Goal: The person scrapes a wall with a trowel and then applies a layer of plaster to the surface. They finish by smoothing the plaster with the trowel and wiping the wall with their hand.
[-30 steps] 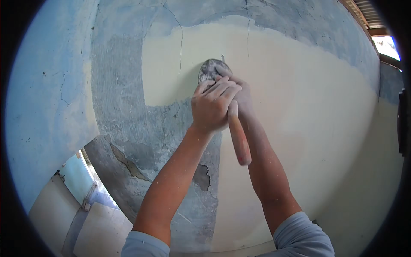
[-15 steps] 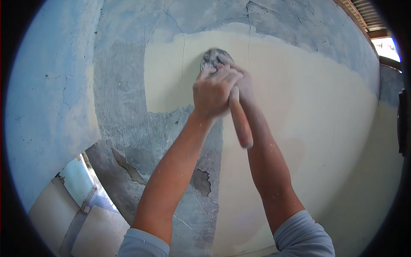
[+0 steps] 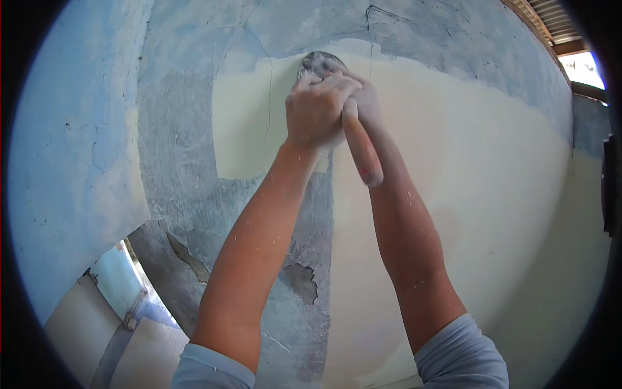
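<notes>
Both of my hands hold a trowel against the wall, high in the middle of the view. Its rounded, whitish-smeared dark blade (image 3: 319, 62) shows above my fingers, and its orange-brown handle (image 3: 364, 152) hangs down past my wrists. My left hand (image 3: 316, 110) is closed over the near side of the tool, fingers bent. Behind it and to its right, my right hand (image 3: 366, 104) grips the trowel too, partly hidden, with fingers stretching onto the blade. Around the tool the wall carries a smooth cream coating (image 3: 243, 117). White specks dot both forearms.
Grey-blue bare wall (image 3: 175, 129) with cracks borders the cream area. A broken patch (image 3: 301, 282) shows lower down. At lower left, an opening reveals a light blue door (image 3: 116, 279). Corrugated roofing (image 3: 557, 19) is at upper right, and a dark object (image 3: 608, 188) stands at the right edge.
Both hands and the trowel have slid upward along the wall, bringing the blade close to the upper edge of the cream area. The view has shifted slightly.
</notes>
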Tool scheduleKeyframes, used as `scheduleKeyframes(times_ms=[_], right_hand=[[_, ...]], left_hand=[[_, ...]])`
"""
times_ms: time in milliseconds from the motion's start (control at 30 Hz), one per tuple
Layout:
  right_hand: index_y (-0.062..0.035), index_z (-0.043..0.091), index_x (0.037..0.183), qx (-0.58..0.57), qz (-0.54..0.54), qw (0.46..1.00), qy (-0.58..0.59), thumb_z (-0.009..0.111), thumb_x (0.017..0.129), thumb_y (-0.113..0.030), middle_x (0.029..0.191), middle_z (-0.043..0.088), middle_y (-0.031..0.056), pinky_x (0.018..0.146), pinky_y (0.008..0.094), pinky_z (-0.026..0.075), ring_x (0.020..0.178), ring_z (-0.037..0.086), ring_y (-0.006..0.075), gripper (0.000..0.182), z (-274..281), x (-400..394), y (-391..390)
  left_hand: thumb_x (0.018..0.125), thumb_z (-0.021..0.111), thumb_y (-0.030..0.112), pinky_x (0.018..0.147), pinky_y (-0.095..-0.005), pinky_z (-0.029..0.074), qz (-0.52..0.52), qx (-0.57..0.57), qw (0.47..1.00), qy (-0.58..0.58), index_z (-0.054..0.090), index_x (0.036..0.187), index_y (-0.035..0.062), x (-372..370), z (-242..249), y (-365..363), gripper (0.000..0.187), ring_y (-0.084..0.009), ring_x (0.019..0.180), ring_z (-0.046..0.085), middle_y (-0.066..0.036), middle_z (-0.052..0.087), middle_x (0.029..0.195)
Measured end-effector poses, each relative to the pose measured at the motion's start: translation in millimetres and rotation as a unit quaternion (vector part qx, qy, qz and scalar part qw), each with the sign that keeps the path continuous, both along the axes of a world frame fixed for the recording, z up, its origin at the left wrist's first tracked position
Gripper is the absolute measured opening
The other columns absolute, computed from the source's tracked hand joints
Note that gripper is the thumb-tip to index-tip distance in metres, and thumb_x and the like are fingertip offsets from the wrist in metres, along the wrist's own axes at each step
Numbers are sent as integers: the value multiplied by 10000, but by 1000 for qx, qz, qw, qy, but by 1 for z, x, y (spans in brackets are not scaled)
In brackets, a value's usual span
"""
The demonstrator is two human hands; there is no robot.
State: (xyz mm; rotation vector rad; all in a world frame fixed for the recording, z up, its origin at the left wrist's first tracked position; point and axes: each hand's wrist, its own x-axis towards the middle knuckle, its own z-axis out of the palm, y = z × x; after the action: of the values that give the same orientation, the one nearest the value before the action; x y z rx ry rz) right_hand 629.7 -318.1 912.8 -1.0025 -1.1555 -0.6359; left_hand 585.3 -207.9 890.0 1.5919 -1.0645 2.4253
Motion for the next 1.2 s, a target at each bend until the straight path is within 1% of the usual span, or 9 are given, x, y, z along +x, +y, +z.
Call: scheduleKeyframes(times_ms=[200, 267, 400, 433, 533, 700, 933, 1067, 1200], right_hand=[[53, 597, 1482, 0, 16, 1000, -1, 536, 947, 124, 1330, 702, 218, 940, 313, 584, 1113, 709, 228, 543, -20, -6, 4], [54, 597, 1482, 27, 45, 997, 53, 540, 954, 126, 1333, 700, 221, 941, 313, 585, 1119, 710, 228, 536, -27, -14, 6], [47, 619, 1463, 16, 72, 997, 15, 568, 949, 107, 1283, 721, 204, 933, 313, 586, 1088, 712, 218, 520, 20, -5, 3], [48, 632, 1449, -11, 12, 1000, 0, 577, 944, 101, 1263, 729, 191, 923, 312, 588, 1051, 718, 219, 511, 29, -6, -4], [48, 638, 1443, -2, -5, 1000, -14, 579, 947, 96, 1264, 730, 187, 913, 308, 590, 1034, 719, 219, 502, 31, 0, -5], [46, 641, 1440, 25, 19, 999, 44, 556, 975, 90, 1280, 732, 200, 926, 309, 589, 1086, 715, 211, 475, -22, -14, 5], [30, 654, 1434, -9, -97, 994, 42, 551, 958, 78, 1188, 744, 172, 810, 333, 608, 945, 723, 199, 489, 40, -29, -9], [31, 637, 1452, 32, 29, 998, 54, 559, 958, 108, 1266, 726, 212, 870, 314, 602, 1026, 719, 202, 506, 0, -17, -2], [31, 611, 1480, 13, 33, 998, 45, 574, 968, 101, 1328, 703, 221, 904, 293, 586, 1070, 708, 202, 519, -39, -8, -2]], left_hand=[[809, 646, 191, 956, -418, 543, 15, -3, 1000, 2, 801, 996, 139, 3, -16, 0, 249, -272, 938, 753, -75, 803, 1051], [806, 649, 199, 956, -435, 542, 11, 7, 1000, -21, 802, 998, 141, 11, -19, 3, 252, -287, 916, 747, -74, 801, 1055], [851, 603, 232, 921, -444, 552, -14, 5, 1000, 4, 810, 1016, 178, 7, 21, 1, 271, -331, 873, 723, -62, 795, 1064], [859, 606, 218, 906, -426, 551, 4, -17, 1000, 12, 796, 1033, 144, 3, 30, -3, 268, -337, 921, 734, -79, 792, 1040], [862, 604, 215, 909, -425, 547, 10, -26, 1000, 7, 795, 1027, 145, 2, 29, -7, 262, -332, 914, 734, -77, 790, 1025], [845, 624, 213, 936, -412, 528, -10, 14, 1000, -3, 793, 999, 151, 13, -12, 4, 236, -278, 927, 746, -70, 793, 1046], [864, 580, 224, 934, -436, 556, -9, -19, 999, 48, 804, 1067, 176, -1, 44, -5, 306, -336, 932, 729, -67, 793, 1070], [867, 595, 192, 977, -440, 538, -21, -9, 998, 52, 799, 1051, 166, 15, 4, -1, 276, -310, 986, 747, -80, 799, 1066], [848, 615, 159, 1045, -458, 505, -37, -2, 999, 26, 779, 1076, 146, 21, -35, 1, 281, -300, 1115, 750, -108, 797, 1067]])
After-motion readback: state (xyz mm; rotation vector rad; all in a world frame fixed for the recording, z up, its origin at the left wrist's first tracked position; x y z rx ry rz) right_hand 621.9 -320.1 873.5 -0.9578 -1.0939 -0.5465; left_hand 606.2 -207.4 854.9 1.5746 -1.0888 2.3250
